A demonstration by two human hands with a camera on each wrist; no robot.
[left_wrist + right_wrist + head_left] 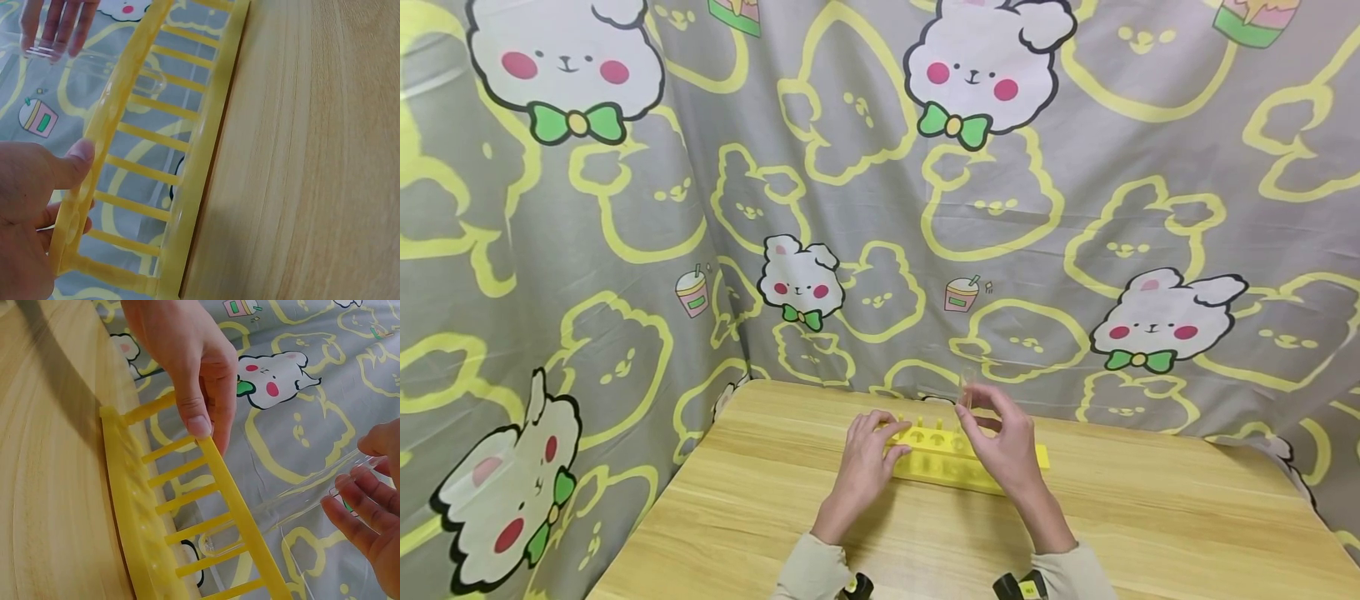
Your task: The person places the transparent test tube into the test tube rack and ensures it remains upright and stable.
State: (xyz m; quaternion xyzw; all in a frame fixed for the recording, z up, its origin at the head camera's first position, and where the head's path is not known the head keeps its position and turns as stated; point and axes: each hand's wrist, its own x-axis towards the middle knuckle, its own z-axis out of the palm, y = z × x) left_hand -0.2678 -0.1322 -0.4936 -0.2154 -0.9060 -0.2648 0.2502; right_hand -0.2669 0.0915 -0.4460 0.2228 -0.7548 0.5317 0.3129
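Observation:
A yellow test tube rack (936, 468) with a row of round holes and several pegs stands on the table. My left hand (867, 450) grips the rack's left end, the thumb (78, 159) on its top plate and fingers curled at the far side. With thumb and fingers, my right hand (1006, 437) holds a clear test tube (281, 506) by its upper part, over the middle of the rack. The tube's rounded bottom (153, 81) shows below the top plate, above the rack's base. In the head view the transparent tube is faint.
The rack rests on a wood-grain table (760, 467) near its back edge. Behind and to the left hangs a grey curtain (880, 208) with cartoon prints. Dark wrist devices (1018, 586) sit at both sleeves.

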